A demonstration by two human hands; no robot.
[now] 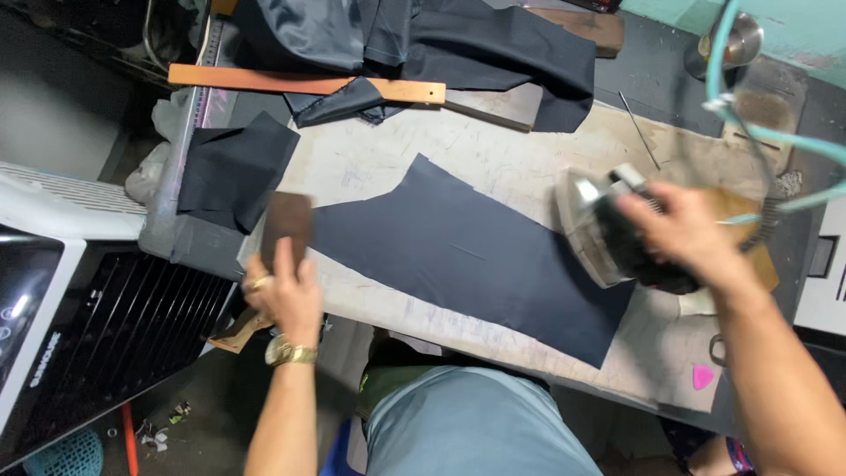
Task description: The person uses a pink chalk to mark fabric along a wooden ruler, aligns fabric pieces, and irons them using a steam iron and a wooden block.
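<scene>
Far left of frame: a black appliance with a slatted vent sat beside the worktop, off the working surface.

Upper left: a small dark fabric scrap hung over the worktop's corner, looked parked out of the way. Above it a long wooden ruler lay across a heap of dark cloth at the top edge, probably within reach for marking.

Left hand, ring and gold watch on it, pressed fingers down on a brown rectangular block at the left tip of the dark navy fabric piece. Grip not closed around anything, just flat pressure. My read: the block pinned that end so the cloth stayed taut and flat.

The fabric piece was spread flat across the middle of the worktop, running from the block at centre left down to lower right, no folds visible.

Right hand was clamped around the dark handle of a metal iron, which sat at the fabric's upper right edge; blurred, so exact contact was unclear. A teal cord looped up at upper right, seemingly hung to stay off the cloth.

Lower right: a pink triangular chalk lay on the worktop, close to the right arm.
</scene>
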